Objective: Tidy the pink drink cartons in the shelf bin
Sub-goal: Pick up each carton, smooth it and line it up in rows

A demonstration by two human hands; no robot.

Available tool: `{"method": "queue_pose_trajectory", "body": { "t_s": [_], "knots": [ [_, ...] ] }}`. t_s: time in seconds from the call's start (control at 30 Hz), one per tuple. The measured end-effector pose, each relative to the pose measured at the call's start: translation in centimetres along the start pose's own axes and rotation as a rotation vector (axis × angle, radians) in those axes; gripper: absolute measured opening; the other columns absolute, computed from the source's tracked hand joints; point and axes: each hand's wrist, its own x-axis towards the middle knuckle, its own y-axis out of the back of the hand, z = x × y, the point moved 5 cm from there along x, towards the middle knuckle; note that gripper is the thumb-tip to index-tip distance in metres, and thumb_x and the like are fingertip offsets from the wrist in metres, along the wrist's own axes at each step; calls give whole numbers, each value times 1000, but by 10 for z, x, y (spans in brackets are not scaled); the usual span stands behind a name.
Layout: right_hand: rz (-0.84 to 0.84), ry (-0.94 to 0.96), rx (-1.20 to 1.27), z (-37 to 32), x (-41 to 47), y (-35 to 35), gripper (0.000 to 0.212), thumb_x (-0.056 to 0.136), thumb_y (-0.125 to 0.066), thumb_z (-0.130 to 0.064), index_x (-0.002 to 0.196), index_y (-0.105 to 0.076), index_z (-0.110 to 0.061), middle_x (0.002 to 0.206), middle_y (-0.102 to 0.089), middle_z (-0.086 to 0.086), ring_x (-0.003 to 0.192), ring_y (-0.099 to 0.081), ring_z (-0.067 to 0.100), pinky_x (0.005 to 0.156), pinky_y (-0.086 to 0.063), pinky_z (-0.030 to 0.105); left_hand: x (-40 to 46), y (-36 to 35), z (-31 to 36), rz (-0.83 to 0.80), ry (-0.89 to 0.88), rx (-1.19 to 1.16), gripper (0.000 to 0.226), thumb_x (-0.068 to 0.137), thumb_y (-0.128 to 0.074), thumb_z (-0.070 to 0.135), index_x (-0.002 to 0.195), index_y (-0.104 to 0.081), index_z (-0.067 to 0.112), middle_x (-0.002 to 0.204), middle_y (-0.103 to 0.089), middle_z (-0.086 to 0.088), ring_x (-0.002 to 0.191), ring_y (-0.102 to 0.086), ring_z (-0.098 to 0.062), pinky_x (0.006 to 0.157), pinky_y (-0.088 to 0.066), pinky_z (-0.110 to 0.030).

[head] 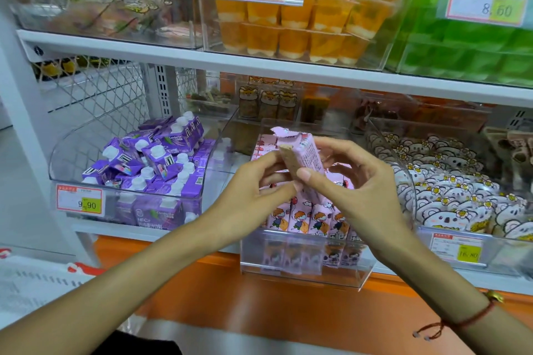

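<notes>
I hold one pink drink carton (301, 158) up in front of the shelf, tilted, its folded top pointing up and to the left, just above the clear shelf bin (302, 274). My left hand (253, 181) pinches its lower left edge, with the fingers curled round the carton's underside. My right hand (354, 179) grips it from the other side, thumb pressed on the near face and fingers curved behind. Below my hands the bin holds more pink cartons (305, 219) standing upright in a row along the front, printed with a cartoon child; others lie flat further back. The bin sits on the lower shelf (86, 229), between a clear bin of purple cartons with white caps (150, 164), piled loosely on my left, and a bin of koala-printed packets (450, 199) on my right. A price tag reading 9.90 (79, 202) hangs on the purple bin. On the shelf above stand orange jelly cups (291, 26). A red cord bracelet (464, 323) circles my right wrist.
</notes>
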Motion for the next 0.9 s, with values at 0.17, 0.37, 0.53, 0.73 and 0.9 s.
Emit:
{"method": "queue_pose_trajectory", "body": {
  "t_s": [0.17, 0.37, 0.53, 0.73, 0.9],
  "knots": [
    [-111, -110, 0, 15, -3, -2, 62, 72, -73, -31, 128, -47, -32, 123, -58, -10, 110, -58, 2, 93, -48, 20, 1, 15, 4, 203, 44, -59, 33, 82, -68, 24, 112, -61, 13, 108, -71, 0, 100, -68, -10, 84, -55, -21],
    [-110, -210, 142, 25, 0, -2, 22, 88, -62, -11, 107, -67, -21, 107, -70, -9, 97, -64, 5, 78, -51, 16, 1, 24, 1, 290, 83, -206, 63, 70, -72, 30, 127, -48, 22, 104, -70, 19, 99, -66, 1, 84, -55, -21],
    [-59, -452, 380, 39, 0, 1, 28, 84, -58, -38, 101, -72, -21, 103, -73, 4, 83, -69, 14, 71, -55, 18, 1, 20, 9, 146, 16, -285, 57, 81, -65, 14, 134, -43, 22, 120, -66, 10, 104, -66, -6, 77, -54, -18],
    [-73, -566, 383, 45, 2, -6, 29, 84, -60, -47, 82, -78, -24, 75, -68, 8, 61, -62, 10, 57, -52, 14, -2, 26, 18, 315, -134, -43, 34, 72, -70, 36, 102, -58, 23, 91, -71, 13, 88, -69, -4, 76, -55, -21],
    [-164, -581, 319, 46, 18, -11, 39, 87, -55, -51, 94, -75, -18, 86, -70, 11, 70, -63, 16, 63, -52, 20, -5, 38, 24, 401, -291, 107, 23, 76, -71, 37, 89, -60, 22, 76, -69, 16, 67, -64, 4, 62, -47, -8]
  ]
}}
